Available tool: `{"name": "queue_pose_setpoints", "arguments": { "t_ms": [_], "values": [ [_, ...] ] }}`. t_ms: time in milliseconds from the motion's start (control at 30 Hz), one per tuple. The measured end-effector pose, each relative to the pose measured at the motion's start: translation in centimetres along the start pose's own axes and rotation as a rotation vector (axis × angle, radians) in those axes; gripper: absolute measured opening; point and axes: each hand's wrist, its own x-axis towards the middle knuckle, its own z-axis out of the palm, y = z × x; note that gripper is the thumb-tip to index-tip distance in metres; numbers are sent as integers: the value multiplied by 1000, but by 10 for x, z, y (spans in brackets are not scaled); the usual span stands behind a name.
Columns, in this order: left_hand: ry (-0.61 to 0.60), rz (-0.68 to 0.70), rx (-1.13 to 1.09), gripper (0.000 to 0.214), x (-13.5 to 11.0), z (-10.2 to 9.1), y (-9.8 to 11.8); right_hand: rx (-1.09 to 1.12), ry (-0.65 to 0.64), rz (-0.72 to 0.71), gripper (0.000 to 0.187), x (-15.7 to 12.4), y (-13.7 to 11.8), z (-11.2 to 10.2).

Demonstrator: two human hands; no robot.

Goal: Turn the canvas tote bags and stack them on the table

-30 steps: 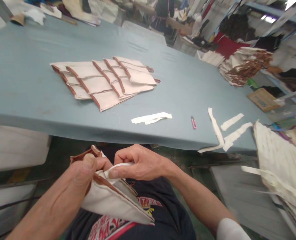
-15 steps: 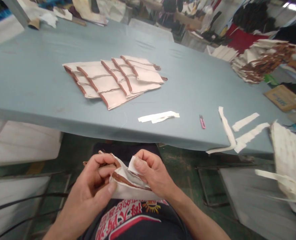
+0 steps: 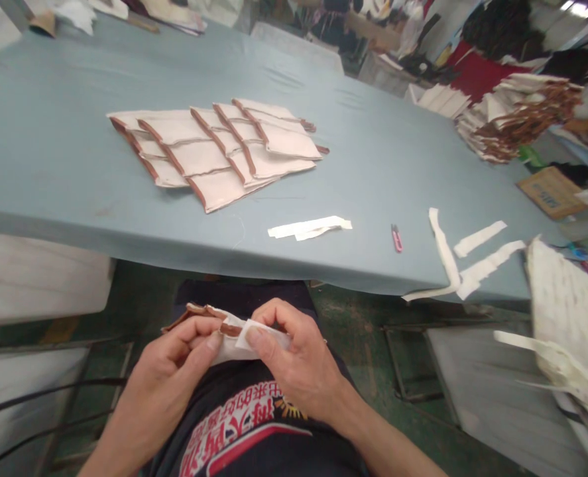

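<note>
Below the table edge, in front of my lap, both hands pinch one cream fabric piece with brown trim [image 3: 224, 330]. My left hand [image 3: 174, 368] grips its left, brown-edged end between thumb and fingers. My right hand [image 3: 294, 358] pinches a white strip at the piece's right end. Most of the piece is hidden between the two hands. Farther off on the grey-blue table [image 3: 50, 165] lies a fanned row of matching trimmed fabric pieces [image 3: 214, 149].
Near the table's front edge lie white strips [image 3: 308, 227], a small pink thread snip [image 3: 396, 237] and more white strips [image 3: 465, 255]. A pile of trimmed pieces [image 3: 515, 116] stands at the far right. A cardboard box [image 3: 551, 192] and a white woven sack [image 3: 572, 318] sit right.
The fabric piece has been gathered up tighter between my hands, so less of it shows. My right hand shifted its pinch to the white strip's end. The view tilted slightly.
</note>
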Motion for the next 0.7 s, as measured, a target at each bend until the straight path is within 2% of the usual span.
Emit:
{"name": "queue_pose_setpoints", "arguments": {
  "t_ms": [133,300,500,700],
  "values": [
    [43,72,70,42,-1,0,5,-20,100,-164,22,1,-3,5],
    [72,91,79,47,-2,3,12,-49,158,-179,20,7,-8,13],
    [-10,140,63,41,-1,-5,4,-119,165,-253,23,14,-7,17],
    [16,176,60,39,2,-7,4,-169,190,-291,19,15,-3,21]
  ]
}}
